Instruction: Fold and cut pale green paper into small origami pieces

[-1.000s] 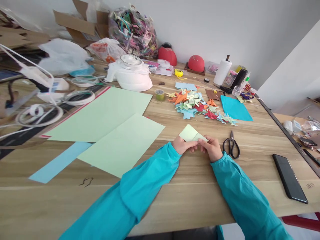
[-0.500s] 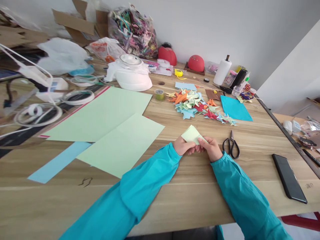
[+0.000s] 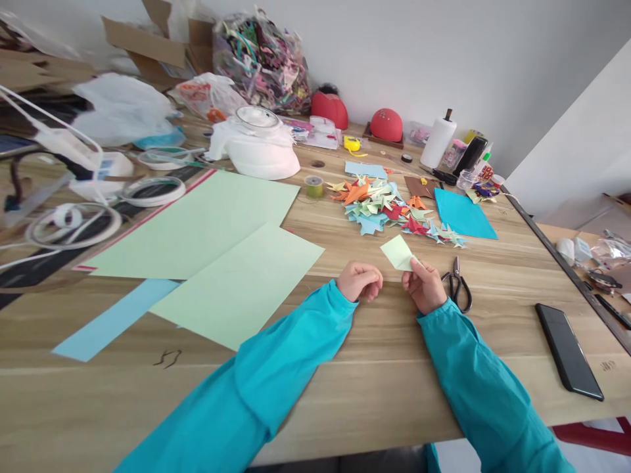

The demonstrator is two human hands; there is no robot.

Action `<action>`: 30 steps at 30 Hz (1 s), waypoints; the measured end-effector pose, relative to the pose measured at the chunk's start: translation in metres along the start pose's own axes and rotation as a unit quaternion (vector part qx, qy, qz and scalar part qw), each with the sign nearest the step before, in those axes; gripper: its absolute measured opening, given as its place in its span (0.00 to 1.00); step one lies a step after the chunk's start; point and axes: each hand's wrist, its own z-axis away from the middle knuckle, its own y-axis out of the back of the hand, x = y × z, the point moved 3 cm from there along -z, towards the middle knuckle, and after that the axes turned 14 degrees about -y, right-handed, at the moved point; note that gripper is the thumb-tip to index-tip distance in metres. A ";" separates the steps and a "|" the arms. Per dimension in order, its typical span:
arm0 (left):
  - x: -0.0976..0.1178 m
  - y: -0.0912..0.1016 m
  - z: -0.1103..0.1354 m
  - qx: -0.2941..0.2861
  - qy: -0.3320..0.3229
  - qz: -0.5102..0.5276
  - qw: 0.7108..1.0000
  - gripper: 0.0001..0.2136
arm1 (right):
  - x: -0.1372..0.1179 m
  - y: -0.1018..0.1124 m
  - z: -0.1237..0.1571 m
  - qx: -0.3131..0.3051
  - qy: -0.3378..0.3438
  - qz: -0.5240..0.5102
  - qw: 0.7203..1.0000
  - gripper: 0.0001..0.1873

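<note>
Between the thumb and fingers of my right hand (image 3: 424,287) is a small pale green square of folded paper (image 3: 396,252), held by its lower right corner above the table. My left hand (image 3: 359,281) is apart from it, to the left, its fingers curled together with nothing visible in them. Black-handled scissors (image 3: 458,289) lie just right of my right hand, partly hidden by it. Beyond both hands is a heap of folded paper shapes (image 3: 377,203) in orange, red, blue and green.
Large pale green sheets (image 3: 241,282) and a blue paper strip (image 3: 113,322) lie at left. A bright blue sheet (image 3: 466,213) is at the far right, a black phone (image 3: 568,351) nearer. A thread spool (image 3: 314,187) and red pincushion (image 3: 386,125) stand farther back.
My left hand has let go of the folded paper and sits apart from it. My right hand has moved slightly right, holding the paper alone.
</note>
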 end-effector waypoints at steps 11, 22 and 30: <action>0.000 -0.010 0.002 0.022 -0.014 -0.024 0.999 0.13 | 0.007 -0.011 0.006 -0.061 0.016 0.178 0.982 0.15; -0.001 -0.011 0.003 0.072 -0.074 -0.066 0.992 0.15 | 0.009 -0.008 0.005 -0.053 0.018 0.178 0.982 0.11; -0.003 -0.010 0.003 0.055 -0.077 -0.072 0.993 0.16 | 0.004 -0.014 0.009 -0.051 -0.008 0.197 0.979 0.09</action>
